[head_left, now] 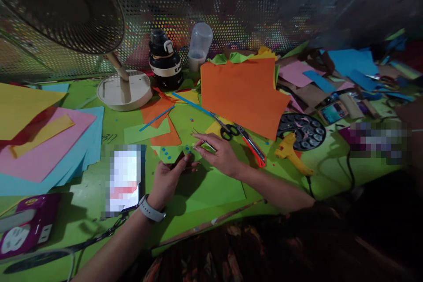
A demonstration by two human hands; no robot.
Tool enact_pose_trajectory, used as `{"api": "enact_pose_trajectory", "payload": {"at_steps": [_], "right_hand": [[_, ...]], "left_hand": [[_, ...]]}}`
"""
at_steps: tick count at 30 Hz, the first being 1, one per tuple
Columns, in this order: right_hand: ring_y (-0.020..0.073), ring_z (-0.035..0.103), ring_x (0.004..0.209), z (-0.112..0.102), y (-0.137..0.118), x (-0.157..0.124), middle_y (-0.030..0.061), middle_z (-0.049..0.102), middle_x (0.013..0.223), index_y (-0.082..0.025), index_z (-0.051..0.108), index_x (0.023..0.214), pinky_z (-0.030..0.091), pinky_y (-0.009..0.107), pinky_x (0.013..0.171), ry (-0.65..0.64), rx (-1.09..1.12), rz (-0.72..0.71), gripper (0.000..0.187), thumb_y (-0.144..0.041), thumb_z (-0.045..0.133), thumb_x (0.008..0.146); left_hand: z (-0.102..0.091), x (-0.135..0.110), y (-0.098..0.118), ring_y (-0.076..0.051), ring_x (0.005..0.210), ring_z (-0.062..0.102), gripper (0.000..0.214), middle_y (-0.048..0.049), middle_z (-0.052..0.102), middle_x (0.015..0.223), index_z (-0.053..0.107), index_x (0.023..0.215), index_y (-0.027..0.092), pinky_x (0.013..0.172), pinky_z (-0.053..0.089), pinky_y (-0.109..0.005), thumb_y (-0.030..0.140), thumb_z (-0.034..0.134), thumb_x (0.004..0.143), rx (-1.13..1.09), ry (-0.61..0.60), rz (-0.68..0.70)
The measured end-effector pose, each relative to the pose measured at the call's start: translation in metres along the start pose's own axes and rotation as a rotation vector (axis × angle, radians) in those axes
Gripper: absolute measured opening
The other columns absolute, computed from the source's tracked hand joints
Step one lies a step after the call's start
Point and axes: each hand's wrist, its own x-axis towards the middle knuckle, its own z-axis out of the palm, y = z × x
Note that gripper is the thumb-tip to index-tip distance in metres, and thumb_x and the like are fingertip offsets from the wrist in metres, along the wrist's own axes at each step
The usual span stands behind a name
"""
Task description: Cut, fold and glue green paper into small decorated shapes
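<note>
Back left: a mesh fan on a round white base.
Beside it: a black bottle and a clear cup.
Centre: an orange sheet, with scissors and a red cutter at its edge.
Right: a yellow glue gun near a dark palette.
Left: pink, blue and yellow sheets and a phone on the green table.

Scissors and phone flanking

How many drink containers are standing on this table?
2. A black bottle stands at the back beside the fan base; a clear plastic cup stands just right of it. Loose paper may hide others.
</note>
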Motion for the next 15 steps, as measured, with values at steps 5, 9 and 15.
{"api": "enact_pose_trajectory", "payload": {"at_steps": [5,9,15], "right_hand": [[0.0173,0.061,0.094,0.0007,0.0006,0.0002,0.0026,0.067,0.096,-0.030,0.056,0.125,0.052,0.040,0.088,0.004,0.015,-0.012,0.038,-0.021,0.059,0.088],[0.0168,0.061,0.094,0.0009,-0.0004,0.0001,0.0031,0.067,0.095,-0.027,0.056,0.125,0.050,0.038,0.090,-0.001,0.018,-0.002,0.038,-0.022,0.059,0.088],[0.0176,0.061,0.094,0.0020,-0.0013,-0.0008,0.0026,0.066,0.094,-0.027,0.056,0.125,0.048,0.039,0.091,0.006,-0.027,0.010,0.042,-0.025,0.065,0.084]], "left_hand": [[0.0011,-0.0012,-0.0001,-0.022,0.070,0.071,0.030,-0.0074,0.074,0.086,0.071,0.089,0.013,0.068,0.060,-0.034,0.033,0.078,0.068,0.018,0.011,-0.001],[0.0007,-0.0001,-0.0009,-0.022,0.072,0.071,0.030,-0.0061,0.074,0.085,0.070,0.090,0.014,0.070,0.060,-0.035,0.033,0.078,0.068,0.025,0.001,0.014],[0.0002,0.0005,-0.0014,-0.021,0.071,0.071,0.028,-0.0063,0.074,0.084,0.070,0.093,0.014,0.072,0.060,-0.035,0.032,0.075,0.071,0.042,-0.039,0.045]]}}
